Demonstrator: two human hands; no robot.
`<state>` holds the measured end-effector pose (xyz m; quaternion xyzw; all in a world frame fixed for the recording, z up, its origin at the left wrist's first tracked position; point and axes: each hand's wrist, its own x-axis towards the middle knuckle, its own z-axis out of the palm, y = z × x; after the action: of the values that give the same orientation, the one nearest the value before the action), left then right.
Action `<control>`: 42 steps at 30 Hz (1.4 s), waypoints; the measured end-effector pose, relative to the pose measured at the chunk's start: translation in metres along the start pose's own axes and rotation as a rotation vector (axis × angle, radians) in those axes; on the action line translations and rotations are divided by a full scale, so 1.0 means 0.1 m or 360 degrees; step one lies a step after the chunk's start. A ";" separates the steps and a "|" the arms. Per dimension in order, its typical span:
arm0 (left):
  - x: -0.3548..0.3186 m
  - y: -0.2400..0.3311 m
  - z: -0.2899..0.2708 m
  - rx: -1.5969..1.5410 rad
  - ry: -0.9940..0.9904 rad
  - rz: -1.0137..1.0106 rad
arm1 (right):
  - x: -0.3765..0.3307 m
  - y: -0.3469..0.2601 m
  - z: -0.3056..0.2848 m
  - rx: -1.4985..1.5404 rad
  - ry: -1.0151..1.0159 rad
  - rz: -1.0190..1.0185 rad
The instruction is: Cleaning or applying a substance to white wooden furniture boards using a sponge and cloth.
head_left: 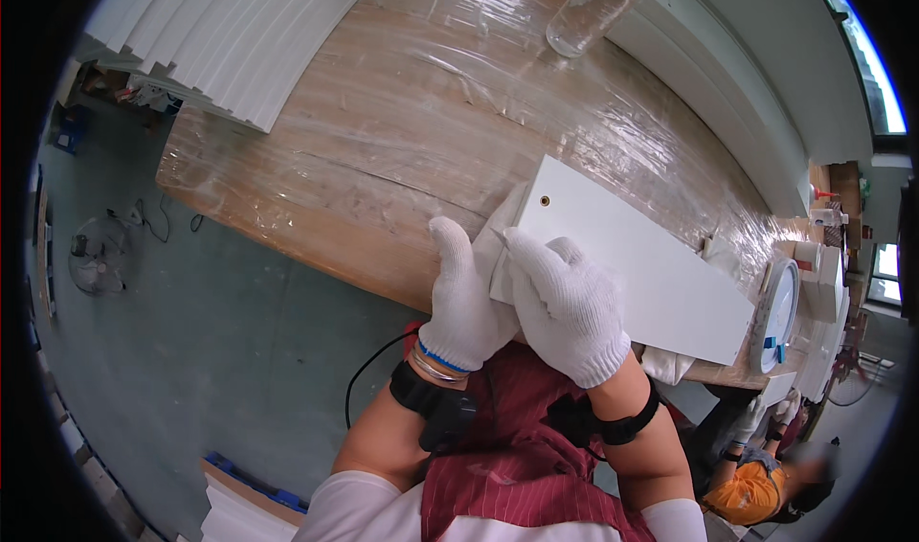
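A white rectangular panel point(632, 255) lies slantwise over the table's near edge, with a brass-rimmed hole close to its far left corner. My left hand point(466, 298), in a white knit glove, is at the panel's left end. Its thumb stretches upward, away from the board, while its other fingers are mostly hidden beside the panel and the right hand. Over the panel's near left corner, my gloved right hand point(565, 298) is closed, index finger and thumb pinched together. A small pale tip shows at the pinch; what it is cannot be made out.
Film covers the wooden table point(383, 111). White slats point(230, 34) are stacked at far left; a clear bottle point(593, 15) and long white boards point(708, 73) are at far right. A round lid point(777, 312) stands right. A co-worker point(751, 489) sits lower right; a fan point(99, 255) stands left.
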<state>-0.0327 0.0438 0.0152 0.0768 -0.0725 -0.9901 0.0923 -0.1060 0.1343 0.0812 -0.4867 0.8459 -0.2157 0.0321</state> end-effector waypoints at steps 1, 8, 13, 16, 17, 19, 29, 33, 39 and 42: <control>0.00 0.00 0.02 0.0006 0.0079 0.0012 | 0.02 0.04 -0.01 0.0091 0.0102 0.0069; -0.01 0.05 0.01 0.0130 0.0071 0.0027 | -0.20 -0.19 0.10 -0.0112 -0.0201 -0.0089; -0.08 0.08 0.02 -0.0374 -0.0011 -0.0013 | -0.46 -0.09 -0.06 0.0213 0.0175 -0.0053; -0.08 0.05 0.06 -0.0381 0.0007 -0.0079 | -0.42 0.04 -0.04 0.0021 0.0307 0.0196; -0.03 0.03 0.06 -0.0418 0.0038 -0.0099 | -0.42 0.01 -0.01 -0.0130 0.0157 0.0243; 0.03 -0.03 0.01 -0.0114 0.0132 -0.0056 | -0.43 -0.14 0.00 -0.0046 -0.0116 -0.0044; 0.03 0.22 -0.26 0.0260 -0.0382 -0.0148 | -0.70 0.18 0.09 0.0125 0.0437 0.0363; 0.03 0.20 -0.26 0.0185 -0.0260 -0.0136 | -1.42 0.87 -0.33 -0.0227 0.0765 0.0827; -0.13 0.16 -0.20 0.0253 0.0141 -0.0002 | -2.44 2.01 -0.77 -0.0866 0.0885 0.1816; -0.11 0.08 -0.17 0.0189 0.0086 -0.0071 | -2.24 1.73 -0.57 -0.0740 0.0931 0.1421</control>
<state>-0.0175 0.0356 0.0011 0.1106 -0.1268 -0.9834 0.0675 -0.1436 0.4154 0.0296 0.0027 0.9680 -0.1154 -0.2227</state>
